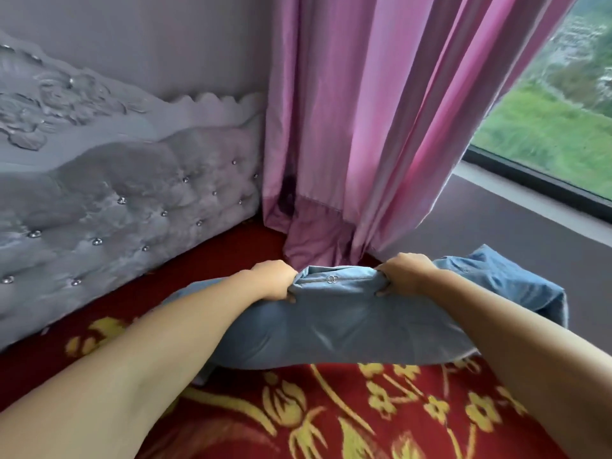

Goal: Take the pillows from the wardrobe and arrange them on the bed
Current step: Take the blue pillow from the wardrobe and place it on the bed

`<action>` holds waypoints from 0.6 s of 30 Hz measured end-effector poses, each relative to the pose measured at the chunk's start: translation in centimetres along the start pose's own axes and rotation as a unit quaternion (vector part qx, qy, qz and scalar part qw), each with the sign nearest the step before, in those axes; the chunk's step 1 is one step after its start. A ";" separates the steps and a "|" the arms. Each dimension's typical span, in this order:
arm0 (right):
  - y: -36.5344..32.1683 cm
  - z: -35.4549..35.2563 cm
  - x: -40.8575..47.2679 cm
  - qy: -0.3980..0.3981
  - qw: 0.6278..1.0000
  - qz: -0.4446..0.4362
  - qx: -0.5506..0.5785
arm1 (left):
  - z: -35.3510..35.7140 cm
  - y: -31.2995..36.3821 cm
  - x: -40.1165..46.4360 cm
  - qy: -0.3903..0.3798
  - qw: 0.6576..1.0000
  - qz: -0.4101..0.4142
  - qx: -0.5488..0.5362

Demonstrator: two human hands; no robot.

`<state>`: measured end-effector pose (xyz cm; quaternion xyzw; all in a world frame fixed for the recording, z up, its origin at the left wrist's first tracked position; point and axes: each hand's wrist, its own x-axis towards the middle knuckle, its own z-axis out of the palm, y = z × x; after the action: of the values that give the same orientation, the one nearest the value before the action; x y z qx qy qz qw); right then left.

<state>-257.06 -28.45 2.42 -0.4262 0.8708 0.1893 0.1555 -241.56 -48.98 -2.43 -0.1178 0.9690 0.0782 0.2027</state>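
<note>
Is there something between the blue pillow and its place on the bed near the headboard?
Nothing visible. Both hands, left and right, grip the pillow over the red bedspread. Only the pink curtain hangs onto the corner.

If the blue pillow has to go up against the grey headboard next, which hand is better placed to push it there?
Probably the left hand. Both hands grip the soft blue fabric pillow along its top edge, but the grey tufted headboard lies on the left hand's side; the right hand is nearer the pink curtain.

Both bare arms reach forward, nearly straight | left hand (275,280) fisted, knuckles up, gripping cloth | right hand (404,274) fisted likewise, level with the left, near it.
</note>
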 end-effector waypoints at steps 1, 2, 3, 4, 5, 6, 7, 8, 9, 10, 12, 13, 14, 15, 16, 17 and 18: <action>0.0 -0.5 0.3 0.008 1.000 -0.009 -0.012 | -0.1 -0.3 0.0 0.006 1.000 0.000 -0.005; -0.2 -1.2 0.7 0.019 0.999 -0.018 -0.026 | -0.3 -0.9 -0.1 0.008 1.000 -0.002 -0.011; -0.7 -1.8 1.1 0.029 0.998 -0.029 -0.040 | -0.7 -1.7 -0.3 0.007 1.000 -0.006 -0.018; -1.3 -2.3 1.7 0.039 0.997 -0.039 -0.052 | -1.0 -2.7 -0.5 0.003 1.000 -0.010 -0.026; -2.1 -2.9 2.3 0.048 0.996 -0.047 -0.062 | -1.3 -4.0 -0.6 -0.001 0.999 -0.013 -0.033; -2.9 -3.5 3.1 0.059 0.995 -0.051 -0.070 | -1.7 -5.4 -0.6 -0.004 0.999 -0.013 -0.039; -3.7 -4.2 4.2 0.065 0.994 -0.051 -0.075 | -2.1 -6.9 -0.5 -0.005 0.999 -0.011 -0.042; -4.4 -4.8 5.3 0.065 0.994 -0.051 -0.076 | -2.4 -8.4 -0.2 -0.005 0.999 -0.007 -0.042; -5.1 -5.4 6.6 0.058 0.995 -0.045 -0.071 | -2.7 -9.8 0.2 -0.005 0.999 -0.002 -0.037; -5.8 -6.0 7.8 0.045 0.997 -0.036 -0.058 | -3.1 -11.2 0.7 -0.008 0.999 0.004 -0.032; -7.4 -7.3 10.5 0.010 0.999 -0.028 -0.030 | -3.4 -14.0 1.5 -0.018 0.999 0.008 -0.031; -8.3 -8.1 11.8 -0.005 0.999 -0.031 -0.022 | -3.5 -15.4 1.8 -0.021 0.999 0.006 -0.030; -9.3 -8.8 13.0 -0.016 0.999 -0.036 -0.015 | -3.6 -16.9 2.0 -0.024 0.999 0.003 -0.031; -10.3 -9.4 14.2 -0.020 0.999 -0.042 -0.009 | -3.5 -18.4 2.2 -0.027 0.999 -0.001 -0.033; -11.4 -9.8 15.3 -0.020 0.999 -0.049 -0.007 | -3.5 -19.9 2.4 -0.030 0.999 -0.004 -0.036; -12.4 -10.2 16.4 -0.019 0.998 -0.055 -0.007 | -3.5 -21.3 2.6 -0.033 0.999 -0.007 -0.038; -13.2 -10.5 17.5 -0.018 0.998 -0.059 -0.006 | -3.6 -22.6 2.9 -0.037 0.998 -0.010 -0.040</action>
<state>-257.94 -52.72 1.54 -0.4747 0.8399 0.1926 0.1793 -239.59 -71.92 -2.74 -0.1326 0.9557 0.1193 0.2340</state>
